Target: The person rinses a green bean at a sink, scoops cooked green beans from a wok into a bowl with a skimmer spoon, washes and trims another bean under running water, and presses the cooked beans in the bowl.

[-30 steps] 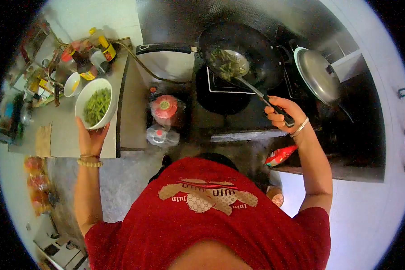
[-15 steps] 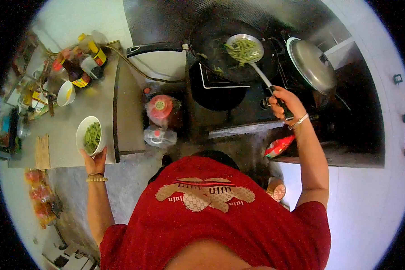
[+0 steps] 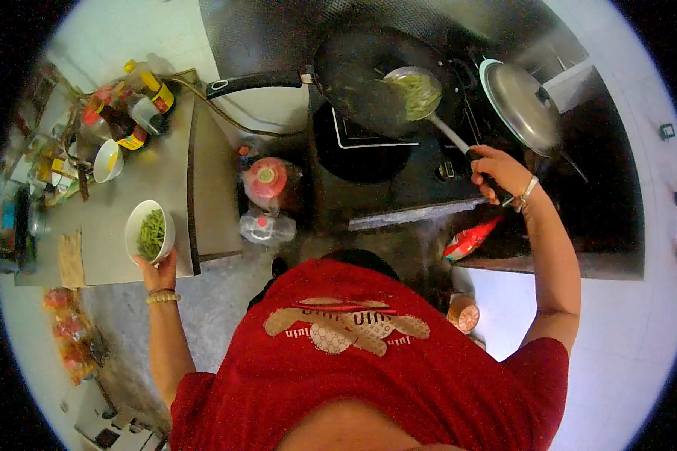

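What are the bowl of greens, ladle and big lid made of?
White bowl: smooth, perhaps ceramic or plastic; its plain surface leaves both open. Ladle: probably steel, given its silvery sheen; the black grip may be plastic. Lid: likely polished metal, from its grey gleam.

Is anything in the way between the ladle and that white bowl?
Only the rim of the wok, left of the ladle; whether the ladle clears it, I can't tell. The wok's handle juts out behind the direct line to the bowl in the left hand. Nothing else visible blocks it.
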A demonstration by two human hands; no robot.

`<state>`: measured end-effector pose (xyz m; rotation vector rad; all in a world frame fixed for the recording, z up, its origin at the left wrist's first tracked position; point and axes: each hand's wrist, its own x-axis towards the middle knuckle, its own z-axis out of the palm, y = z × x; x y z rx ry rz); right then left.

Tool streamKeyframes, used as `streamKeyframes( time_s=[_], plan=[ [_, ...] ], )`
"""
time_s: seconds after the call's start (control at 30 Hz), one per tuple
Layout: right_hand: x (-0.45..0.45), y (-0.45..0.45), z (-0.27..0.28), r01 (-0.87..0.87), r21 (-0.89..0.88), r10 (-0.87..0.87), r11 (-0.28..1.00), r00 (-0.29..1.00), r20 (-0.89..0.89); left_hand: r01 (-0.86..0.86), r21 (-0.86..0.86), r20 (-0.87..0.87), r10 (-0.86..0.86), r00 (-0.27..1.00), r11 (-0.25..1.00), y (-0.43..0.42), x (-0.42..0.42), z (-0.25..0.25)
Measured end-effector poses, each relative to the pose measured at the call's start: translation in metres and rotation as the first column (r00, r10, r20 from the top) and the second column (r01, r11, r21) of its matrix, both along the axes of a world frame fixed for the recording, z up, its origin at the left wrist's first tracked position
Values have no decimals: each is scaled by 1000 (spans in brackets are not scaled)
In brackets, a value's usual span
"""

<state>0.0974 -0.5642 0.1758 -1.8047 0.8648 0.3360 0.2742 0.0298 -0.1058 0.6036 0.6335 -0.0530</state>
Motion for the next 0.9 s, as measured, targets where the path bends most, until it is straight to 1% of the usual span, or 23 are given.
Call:
streamKeyframes(
  time_s=[0.03, 0.1, 0.17, 0.2, 0.23, 0.3, 0.33, 0.37, 0.4, 0.5, 0.57, 0.63, 0.67, 0.7, 0.73, 0.83, 0.87, 0.9],
  plan=[
    [3, 3, 0, -6, 129, 7, 992, 1000, -13, 7, 26, -21, -6, 1000, 1000, -1, -1, -1],
    [9, 12, -7, -33, 271, 30, 962, 999, 14, 12, 55, -45, -9, 999, 998, 0, -4, 0],
    [16, 12, -21, -42, 482, 14, 875, 998, 61, 58, 44, -12, -57, 998, 997, 1, -4, 2],
    [16, 12, -30, 2, 571, -58, 821, 995, 80, 51, 47, -8, -51, 999, 998, 1, -4, 3],
    [17, 13, -36, -2, 574, -55, 819, 995, 82, 41, 65, -33, -39, 999, 997, 2, -4, 1],
    [20, 16, -48, 20, 778, -166, 628, 980, 109, 30, 82, -55, -25, 998, 996, 6, -2, -7],
    [19, 13, -57, -7, 821, -177, 570, 976, 131, 5, 41, -57, -3, 998, 999, 11, 0, -15],
    [19, 15, -60, -9, 822, -174, 570, 976, 132, -20, 1, -59, 20, 998, 1000, 12, 0, -15],
    [18, 20, -62, -11, 822, -202, 570, 967, 153, -21, 1, -59, 21, 998, 1000, 13, -1, -16],
    [17, 24, -64, -14, 816, -240, 577, 953, 186, 19, 43, -51, -17, 999, 999, 10, -2, -13],
    [17, 31, -57, 59, 715, -285, 697, 937, 200, 31, 69, -51, -27, 998, 997, 6, 0, -10],
    [14, 17, -59, 37, 733, -281, 679, 936, 213, 48, 69, -33, -46, 998, 996, 14, 5, -20],
    [12, 12, -58, 56, 701, -295, 711, 929, 225, 55, 68, -11, -54, 998, 996, 19, 7, -27],
    [10, 8, -57, 73, 667, -305, 742, 922, 238, 58, 66, -13, -58, 998, 996, 24, 9, -34],
    [10, 7, -51, 73, 623, -288, 779, 924, 252, 52, 104, -19, -50, 999, 993, 28, 12, -39],
    [3, -3, -36, 145, 401, -263, 905, 930, 256, 66, 177, -32, -61, 998, 982, 32, 14, -35],
    [2, -5, -28, 141, 320, -228, 937, 940, 254, 82, 209, -38, -75, 996, 975, 32, 14, -33],
    [0, -7, -23, 193, 241, -253, 951, 936, 246, 84, 209, -41, -77, 996, 974, 39, 18, -40]
  ],
)
